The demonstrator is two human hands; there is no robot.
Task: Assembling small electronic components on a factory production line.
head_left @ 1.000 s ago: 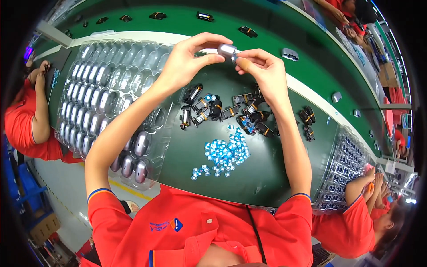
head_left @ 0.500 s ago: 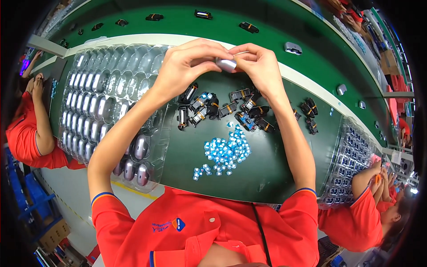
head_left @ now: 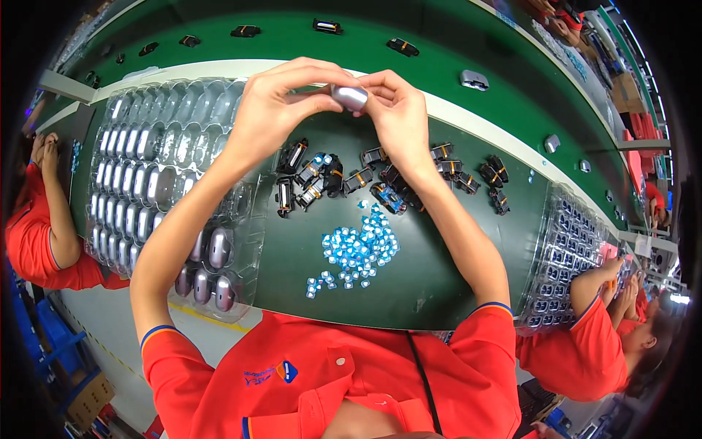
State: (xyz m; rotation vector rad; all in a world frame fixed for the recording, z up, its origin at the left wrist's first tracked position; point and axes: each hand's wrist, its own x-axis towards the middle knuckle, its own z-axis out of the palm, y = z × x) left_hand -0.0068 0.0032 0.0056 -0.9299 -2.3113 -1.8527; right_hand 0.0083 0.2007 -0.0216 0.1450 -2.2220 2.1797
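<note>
A rounded, shiny lilac-grey case shell [head_left: 350, 97] is held up between both hands, near the far edge of the green work table [head_left: 307, 249]. My left hand [head_left: 281, 102] pinches its left end with thumb and fingers. At its right end my right hand [head_left: 395, 110] grips it, fingers curled behind. Below the hands lie several small black assemblies with orange bands [head_left: 358, 181], partly hidden by my right forearm. Nearer to me is a loose pile of small blue-and-white square pieces [head_left: 362, 245].
Left of me a clear plastic tray [head_left: 252, 241] holds rows of similar shells. Another tray [head_left: 559, 256] with small dark parts stands at the right. Beyond a pale rail [head_left: 468, 121], a green conveyor belt [head_left: 431, 73] carries spaced-out black assemblies and grey cases. Co-workers in red sit at both sides.
The shell has turned in my fingers and shows more of its rounded face. Both hands sit slightly further left in view, as the whole scene has shifted left.
</note>
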